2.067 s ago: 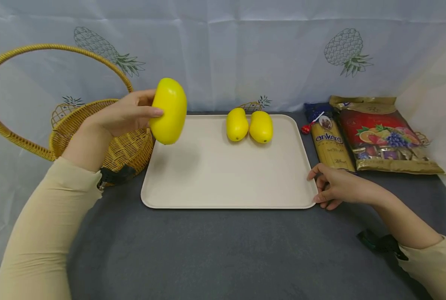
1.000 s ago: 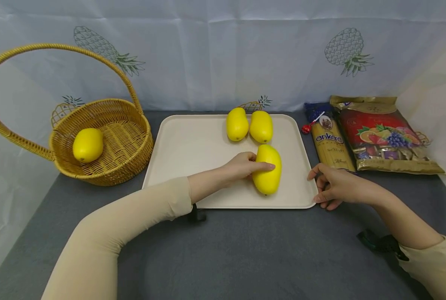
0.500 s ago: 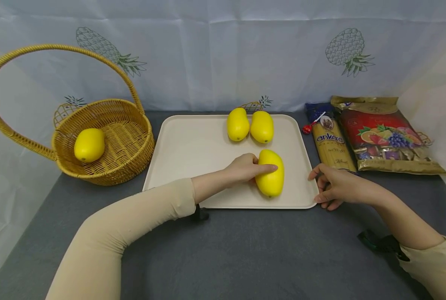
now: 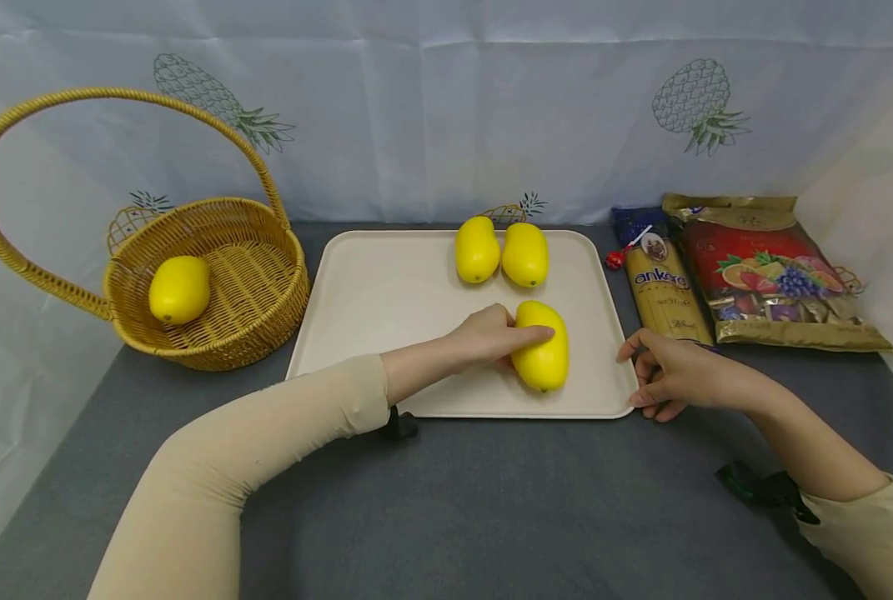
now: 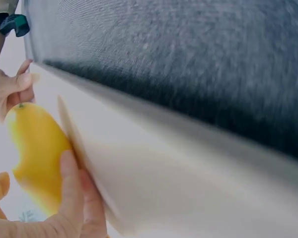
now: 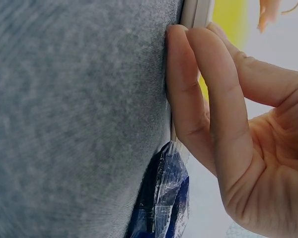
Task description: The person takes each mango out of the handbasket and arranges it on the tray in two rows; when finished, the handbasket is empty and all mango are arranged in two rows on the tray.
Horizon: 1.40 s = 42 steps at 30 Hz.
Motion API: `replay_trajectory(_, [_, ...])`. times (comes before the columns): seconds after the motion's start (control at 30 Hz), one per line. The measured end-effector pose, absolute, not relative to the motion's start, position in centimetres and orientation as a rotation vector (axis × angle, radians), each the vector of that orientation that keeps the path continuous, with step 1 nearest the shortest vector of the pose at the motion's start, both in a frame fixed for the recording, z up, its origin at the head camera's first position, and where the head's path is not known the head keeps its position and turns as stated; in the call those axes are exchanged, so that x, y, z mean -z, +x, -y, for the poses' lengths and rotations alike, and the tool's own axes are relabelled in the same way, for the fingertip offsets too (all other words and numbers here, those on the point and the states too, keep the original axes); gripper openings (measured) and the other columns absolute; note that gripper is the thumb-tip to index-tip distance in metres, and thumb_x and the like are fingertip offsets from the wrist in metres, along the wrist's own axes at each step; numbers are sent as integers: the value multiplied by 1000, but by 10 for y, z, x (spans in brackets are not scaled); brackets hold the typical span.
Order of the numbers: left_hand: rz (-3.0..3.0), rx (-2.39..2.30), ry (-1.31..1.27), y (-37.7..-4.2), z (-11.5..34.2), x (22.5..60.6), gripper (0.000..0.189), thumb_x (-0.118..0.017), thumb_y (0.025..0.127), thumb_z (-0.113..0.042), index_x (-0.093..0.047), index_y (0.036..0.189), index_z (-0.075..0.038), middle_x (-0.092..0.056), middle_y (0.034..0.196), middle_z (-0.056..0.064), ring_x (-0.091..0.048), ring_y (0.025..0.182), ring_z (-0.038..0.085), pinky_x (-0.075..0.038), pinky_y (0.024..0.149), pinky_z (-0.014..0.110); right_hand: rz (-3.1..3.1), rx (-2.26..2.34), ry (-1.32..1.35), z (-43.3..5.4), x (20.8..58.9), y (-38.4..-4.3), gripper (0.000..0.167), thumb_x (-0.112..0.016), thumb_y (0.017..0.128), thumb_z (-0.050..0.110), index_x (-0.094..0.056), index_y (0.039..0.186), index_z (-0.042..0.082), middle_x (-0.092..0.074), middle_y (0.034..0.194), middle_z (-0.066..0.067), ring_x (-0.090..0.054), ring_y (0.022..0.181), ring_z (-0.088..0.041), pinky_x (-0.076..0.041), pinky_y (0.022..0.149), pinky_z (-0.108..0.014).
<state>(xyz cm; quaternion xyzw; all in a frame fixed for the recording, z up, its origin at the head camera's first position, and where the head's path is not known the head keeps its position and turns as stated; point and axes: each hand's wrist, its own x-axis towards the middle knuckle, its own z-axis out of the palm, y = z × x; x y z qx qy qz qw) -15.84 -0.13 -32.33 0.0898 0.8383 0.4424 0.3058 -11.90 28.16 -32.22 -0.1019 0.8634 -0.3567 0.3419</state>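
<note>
My left hand [image 4: 485, 337] grips a yellow mango [image 4: 544, 354] at the right front part of a cream tray [image 4: 386, 317]. The left wrist view shows the mango [image 5: 37, 144] between thumb and fingers, low against the tray surface. My right hand [image 4: 667, 375] holds the tray's right edge near the front corner. In the right wrist view, its curled fingers [image 6: 221, 94] lie along the rim, with the thumb on the upper side. Two more mangoes, a left one [image 4: 477, 250] and a right one [image 4: 524, 254], lie side by side at the tray's back.
A wicker basket [image 4: 266, 321] with a tall handle stands left of the tray, one mango [image 4: 179, 290] inside. Right of the tray lie a red lollipop [image 4: 614, 260], an ankara pasta pack [image 4: 664, 287] and a large red-and-gold candy bag [image 4: 780, 271]. A patterned cloth [image 4: 476, 108] hangs behind.
My left hand has carried the mango from above the tray's left side, near the basket, down to the right front. The mango inside the basket came into view. My right hand stays put.
</note>
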Motion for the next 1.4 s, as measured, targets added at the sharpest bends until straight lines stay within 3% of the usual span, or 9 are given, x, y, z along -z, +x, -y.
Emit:
replay_trajectory(0.23, [-2285,-1061,272,-158,11,309,68,-59,91,-58,-44,123,1,-53,92,9,-52,71,17,-43,62,21,-2248,934,-272,-282,321,-118,60,-70,91,16,-33,133,-5,-57,86,-9,-68,73,-19,-62,63,-33])
replay_trajectory(0.33, [-2328,-1012,301,-157,16,300,84,-56,92,-60,-35,143,3,-62,104,18,-56,71,20,-45,67,23,-2243,940,-274,-282,320,-118,60,-70,91,17,-33,134,-5,-57,86,-9,-67,73,-19,-62,63,-33])
replay_trajectory(0.43, [-2385,-987,337,-157,24,289,90,-54,94,-61,-25,154,0,-60,127,20,-61,86,21,-49,76,27,-2241,943,-275,-282,320,-118,61,-71,91,17,-33,134,-5,-57,86,-9,-68,73,-18,-62,63,-33])
replay_trajectory(0.67, [-2486,-1014,292,-166,64,251,79,-48,97,-61,-32,151,-6,-56,135,12,-65,110,27,-55,91,39,-2243,939,-270,-282,320,-118,60,-70,91,15,-33,133,-5,-57,85,-9,-68,73,-19,-62,63,-33])
replay_trajectory(0.8, [-2488,-1176,218,-171,97,227,71,-46,99,-55,-33,149,-7,-46,146,13,-57,122,29,-52,104,42,-2241,938,-262,-282,321,-118,61,-71,91,16,-33,134,-5,-56,85,-9,-68,73,-19,-62,63,-33])
replay_trajectory(1.0, [-2503,-1354,109,-175,148,200,72,-41,101,-52,-28,151,-2,-38,147,21,-46,127,30,-47,111,43,-2244,935,-271,-283,322,-119,61,-71,91,16,-33,134,-4,-56,86,-9,-67,73,-18,-62,63,-32])
replay_trajectory(1.17, [-2574,-1332,-8,-187,195,197,81,-38,99,-59,-21,155,-3,-44,135,11,-50,119,25,-50,105,38,-2245,933,-265,-282,322,-119,60,-70,91,16,-33,134,-4,-56,85,-9,-67,73,-19,-62,63,-32])
replay_trajectory(1.27, [-2564,-1372,-108,-197,224,199,82,-41,97,-61,-24,154,-4,-46,120,0,-55,106,14,-54,93,24,-2245,933,-260,-281,321,-119,60,-71,91,16,-33,134,-5,-56,85,-9,-67,73,-20,-62,63,-33])
replay_trajectory(1.4, [-2487,-1487,-232,-208,261,203,79,-44,96,-60,-28,151,-5,-46,112,-5,-58,91,3,-56,78,13,-2243,934,-252,-280,321,-118,60,-71,91,15,-33,133,-5,-56,85,-9,-67,74,-20,-62,63,-33])
